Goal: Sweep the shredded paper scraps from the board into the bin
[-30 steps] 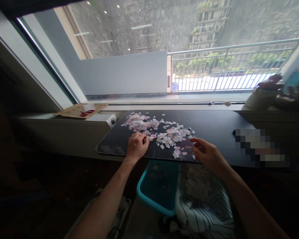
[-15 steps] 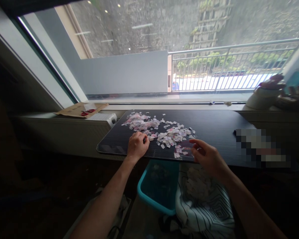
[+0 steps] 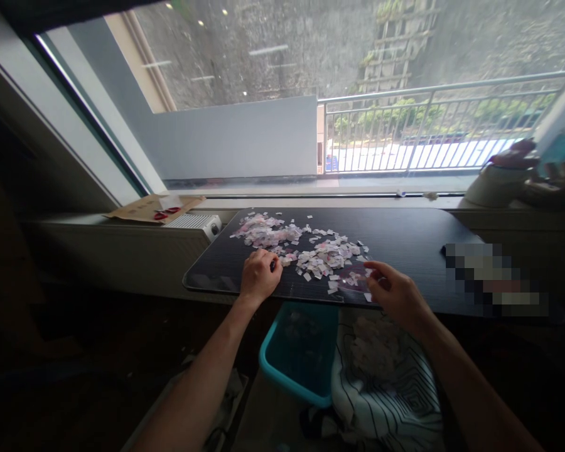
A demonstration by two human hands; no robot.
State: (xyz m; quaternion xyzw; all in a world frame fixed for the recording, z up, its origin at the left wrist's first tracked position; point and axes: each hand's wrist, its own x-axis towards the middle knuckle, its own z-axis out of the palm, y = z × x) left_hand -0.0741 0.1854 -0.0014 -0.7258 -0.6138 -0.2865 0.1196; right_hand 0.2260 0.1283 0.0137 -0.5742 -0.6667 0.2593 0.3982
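Observation:
My left hand (image 3: 261,274) rests at the near edge of the dark table (image 3: 405,242), fingers curled round a small dark thing, most of it hidden. Just beyond it lie a pinkish heap of small paper pieces (image 3: 263,230) and a whiter heap of paper pieces (image 3: 327,254). To the right, my right hand (image 3: 395,287) hovers low over the near edge, its index finger stretched toward the scraps and apart from the thumb. By its fingertips lies a see-through purplish sheet (image 3: 353,280) with a few scraps on or in it; I cannot tell which.
Below the table edge are a turquoise basin (image 3: 266,358) and a striped cloth-lined container (image 3: 386,402) holding pale scraps. Red-handled scissors (image 3: 167,213) lie on brown paper (image 3: 132,208) at left. A blurred-out object (image 3: 494,279) lies on the table's right.
My right hand has moved slightly right, and the purplish sheet has shifted the same way. Scraps beside it have spread a little. The left hand has stayed in place.

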